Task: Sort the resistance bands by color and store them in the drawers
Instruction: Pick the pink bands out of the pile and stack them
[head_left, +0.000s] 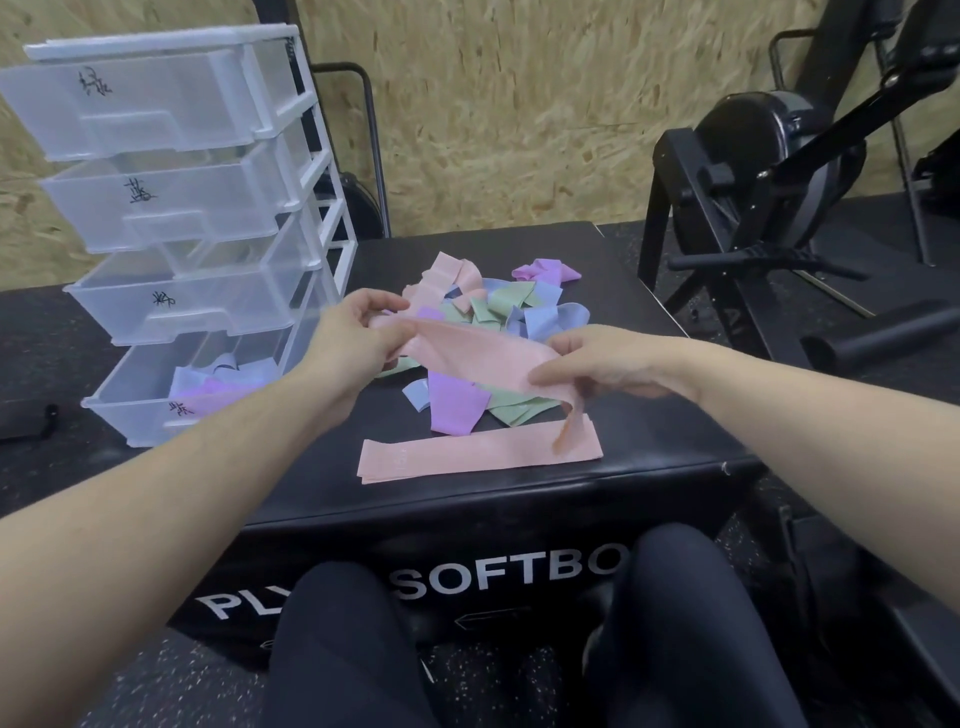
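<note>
Far wall (519, 104) ahead of me: bare OSB board, tan chips. Floor (78, 322): black speckled rubber matting. My knees near black soft plyo box (467, 545), white lettering on near face. Right: black rowing machine (769, 156), flywheel housing, angled frame. Far left of centre: black metal tube frame (371, 130) against wall. Light even, soft.

I can read "SOFTBO" and part "PL" on the black box's front (498, 571); the drawer (156, 301) fronts' handwritten marks aren't legible to me.
</note>
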